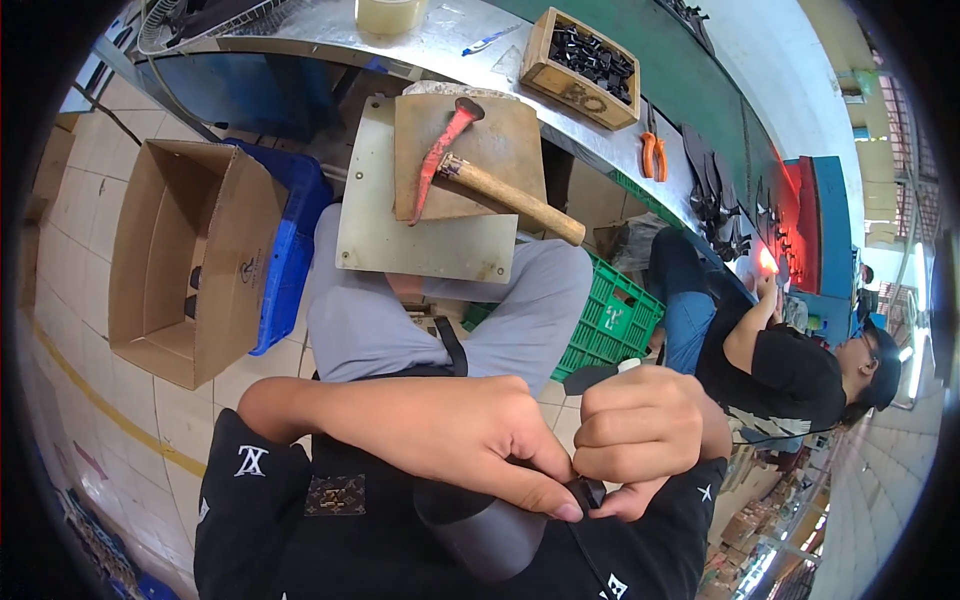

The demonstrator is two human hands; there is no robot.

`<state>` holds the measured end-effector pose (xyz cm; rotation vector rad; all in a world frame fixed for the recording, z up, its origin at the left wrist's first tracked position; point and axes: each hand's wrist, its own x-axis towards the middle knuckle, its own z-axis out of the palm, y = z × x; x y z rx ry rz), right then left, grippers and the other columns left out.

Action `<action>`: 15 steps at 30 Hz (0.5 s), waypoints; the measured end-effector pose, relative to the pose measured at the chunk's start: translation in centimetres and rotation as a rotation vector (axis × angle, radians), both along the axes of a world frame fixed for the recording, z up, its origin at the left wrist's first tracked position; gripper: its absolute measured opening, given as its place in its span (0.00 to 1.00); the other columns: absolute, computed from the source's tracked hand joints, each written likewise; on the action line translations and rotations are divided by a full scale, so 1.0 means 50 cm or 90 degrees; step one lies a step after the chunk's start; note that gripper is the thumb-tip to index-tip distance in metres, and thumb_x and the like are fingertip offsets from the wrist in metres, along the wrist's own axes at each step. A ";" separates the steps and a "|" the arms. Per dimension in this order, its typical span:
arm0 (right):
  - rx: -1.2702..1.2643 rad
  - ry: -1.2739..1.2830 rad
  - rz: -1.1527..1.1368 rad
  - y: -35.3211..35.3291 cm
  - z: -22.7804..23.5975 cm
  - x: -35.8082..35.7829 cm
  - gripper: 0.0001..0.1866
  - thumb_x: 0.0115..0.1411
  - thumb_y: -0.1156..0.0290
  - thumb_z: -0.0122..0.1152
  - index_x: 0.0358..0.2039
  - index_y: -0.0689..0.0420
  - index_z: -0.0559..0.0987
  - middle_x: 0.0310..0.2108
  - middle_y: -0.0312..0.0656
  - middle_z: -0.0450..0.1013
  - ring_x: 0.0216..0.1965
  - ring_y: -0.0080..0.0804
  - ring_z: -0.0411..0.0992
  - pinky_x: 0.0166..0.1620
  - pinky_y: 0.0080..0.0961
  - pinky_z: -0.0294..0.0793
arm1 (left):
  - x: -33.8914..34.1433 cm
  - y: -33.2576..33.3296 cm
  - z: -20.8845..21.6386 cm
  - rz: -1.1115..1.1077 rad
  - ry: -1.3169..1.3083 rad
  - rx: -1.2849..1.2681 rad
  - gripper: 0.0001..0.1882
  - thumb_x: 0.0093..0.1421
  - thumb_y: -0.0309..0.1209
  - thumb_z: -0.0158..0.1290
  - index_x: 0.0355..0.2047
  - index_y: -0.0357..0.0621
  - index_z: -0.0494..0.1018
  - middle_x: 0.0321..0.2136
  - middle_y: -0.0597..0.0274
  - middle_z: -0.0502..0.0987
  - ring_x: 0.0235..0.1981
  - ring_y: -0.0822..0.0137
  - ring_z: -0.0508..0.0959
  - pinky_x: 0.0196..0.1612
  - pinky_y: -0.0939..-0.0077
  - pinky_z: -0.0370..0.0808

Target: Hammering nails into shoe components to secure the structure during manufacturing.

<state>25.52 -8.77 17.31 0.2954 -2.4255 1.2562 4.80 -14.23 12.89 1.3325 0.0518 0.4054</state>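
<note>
Two bare hands meet close against the front of a black shirt (pixel 400 560), a small black piece (pixel 593 492) gripped between them, above the seated person's lap in gray trousers (pixel 365 335). The left hand (pixel 500 430) pinches it with thumb and forefinger; the right hand (pixel 640 430), its fingers curled into a fist, presses thumb and forefinger closed on the other side. A smooth, dark rounded object (pixel 480 535) sits just below the left hand, and a dark flat piece (pixel 588 378) shows beyond the right; whether either joins the piece in the grip cannot be told. Over the knees, a hammer (pixel 500 190) with a red head and wooden handle lies across a brown board (pixel 520 130) on a pale plate (pixel 430 250). An open cardboard box (pixel 240 270) stands at left beside a blue crate (pixel 300 230), and a green crate (pixel 605 325) rests on the floor beyond the right knee. On the metal workbench (pixel 450 60) are a wooden box (pixel 575 90) filled with small black parts (pixel 590 55), a pen (pixel 490 40) and orange-handled pliers (pixel 654 158). At right, a co-worker (pixel 790 370) in a dark cap sits at the same bench, one hand near a bright orange glow (pixel 767 260).
</note>
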 end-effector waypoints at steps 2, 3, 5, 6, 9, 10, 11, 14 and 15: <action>-0.014 -0.004 0.004 0.000 0.000 -0.006 0.13 0.57 0.69 0.64 0.28 0.69 0.76 0.22 0.42 0.66 0.19 0.33 0.64 0.16 0.25 0.62 | -0.002 -0.004 -0.003 0.022 -0.024 0.003 0.12 0.65 0.35 0.56 0.40 0.39 0.81 0.25 0.54 0.79 0.22 0.62 0.76 0.24 0.71 0.67; -0.024 -0.001 0.004 0.001 0.001 -0.009 0.13 0.57 0.69 0.64 0.28 0.69 0.76 0.22 0.42 0.66 0.19 0.33 0.64 0.16 0.24 0.62 | -0.004 -0.005 -0.004 0.040 -0.042 0.011 0.12 0.65 0.35 0.56 0.39 0.39 0.81 0.23 0.54 0.78 0.21 0.62 0.75 0.23 0.70 0.66; -0.041 0.001 0.007 0.000 -0.008 -0.015 0.13 0.57 0.69 0.64 0.28 0.69 0.76 0.23 0.43 0.67 0.19 0.34 0.64 0.17 0.25 0.63 | -0.012 -0.002 -0.001 0.043 -0.033 0.010 0.12 0.65 0.35 0.56 0.37 0.39 0.81 0.22 0.54 0.77 0.21 0.61 0.74 0.23 0.70 0.66; -0.052 0.010 0.005 0.003 -0.011 -0.019 0.14 0.58 0.68 0.63 0.28 0.69 0.76 0.24 0.44 0.68 0.19 0.34 0.65 0.18 0.25 0.64 | -0.018 0.001 0.003 0.042 -0.018 0.014 0.12 0.65 0.36 0.57 0.36 0.38 0.81 0.21 0.54 0.76 0.20 0.61 0.74 0.23 0.70 0.66; -0.007 0.008 0.023 0.039 -0.008 -0.033 0.15 0.58 0.66 0.63 0.29 0.69 0.77 0.26 0.46 0.70 0.22 0.36 0.68 0.22 0.26 0.68 | -0.034 0.005 0.011 0.129 0.023 0.075 0.12 0.64 0.35 0.58 0.33 0.37 0.80 0.19 0.54 0.75 0.18 0.61 0.72 0.22 0.70 0.65; 0.057 0.012 0.011 0.054 -0.017 -0.031 0.23 0.62 0.55 0.61 0.32 0.69 0.78 0.28 0.48 0.74 0.23 0.40 0.72 0.24 0.29 0.73 | -0.043 0.007 0.013 0.140 0.044 0.092 0.12 0.64 0.35 0.58 0.33 0.37 0.80 0.19 0.54 0.75 0.18 0.61 0.72 0.22 0.70 0.65; 0.072 0.038 0.023 0.066 -0.018 -0.025 0.23 0.62 0.55 0.61 0.32 0.69 0.78 0.28 0.48 0.74 0.23 0.40 0.72 0.24 0.29 0.73 | -0.051 0.009 0.017 0.209 0.058 0.078 0.12 0.63 0.35 0.58 0.32 0.36 0.79 0.19 0.54 0.75 0.18 0.62 0.72 0.22 0.70 0.65; 0.113 -0.085 -0.294 0.092 -0.037 0.039 0.22 0.61 0.55 0.61 0.37 0.66 0.79 0.32 0.49 0.76 0.29 0.41 0.75 0.31 0.29 0.75 | -0.087 0.043 0.027 0.528 0.144 0.107 0.10 0.62 0.32 0.59 0.30 0.35 0.78 0.19 0.57 0.74 0.19 0.72 0.70 0.24 0.74 0.66; 0.107 -0.145 -0.408 0.092 -0.054 0.072 0.21 0.60 0.56 0.63 0.40 0.64 0.78 0.34 0.49 0.76 0.31 0.43 0.76 0.34 0.32 0.76 | -0.099 0.064 0.025 0.665 0.172 0.121 0.10 0.61 0.32 0.59 0.31 0.35 0.78 0.18 0.58 0.73 0.19 0.76 0.69 0.24 0.75 0.66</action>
